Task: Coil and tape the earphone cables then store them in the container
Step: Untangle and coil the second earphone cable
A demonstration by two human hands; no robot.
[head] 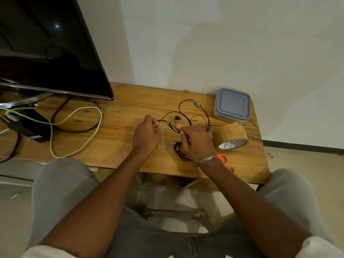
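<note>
Black earphone cables (192,112) lie loosely spread on the wooden table (126,112). My left hand (147,135) pinches one end of a cable between thumb and fingers. My right hand (197,141) grips another stretch of the same cable near its plug. A second black cable bundle (179,151) lies under my right hand. A grey lidded container (232,105) stands shut at the back right. A brown tape roll (230,137) lies on its side just right of my right hand.
Orange-handled scissors (223,158) peek out beside my right wrist. A black monitor (48,47) stands at the left, with a yellow-green cable (74,118), dark cables and a black box (29,127) below it. The table's right edge is close to the tape.
</note>
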